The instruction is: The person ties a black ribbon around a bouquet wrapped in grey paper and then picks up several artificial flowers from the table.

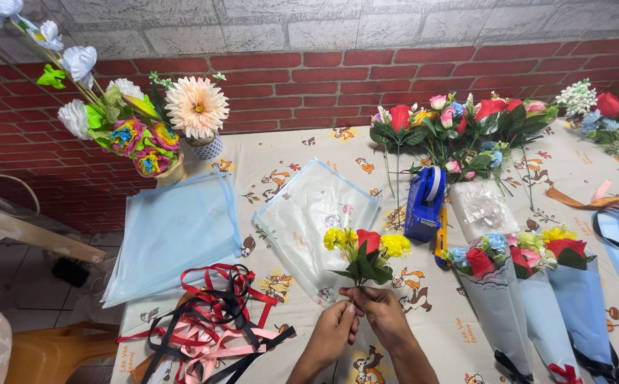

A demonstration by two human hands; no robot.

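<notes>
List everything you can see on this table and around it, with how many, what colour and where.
Small bunch of artificial flowers: one, yellow and red with green leaves, table centre, stems in both hands.
Wrapped bouquets: three, pale blue wrap, lower right.
Clear wrapping sheets: a loose pile, centre.
Blue sheets: a stack, pale blue, left.
Ribbons: a tangle, red, pink and black, lower left.
Tape dispenser: one, blue, right of centre.
Loose flowers: a heap, mixed colours, back right.
Flower vases: two, back left.
Brick wall: red, behind.
Left hand: pinching the stems.
Right hand: gripping the stems.
</notes>
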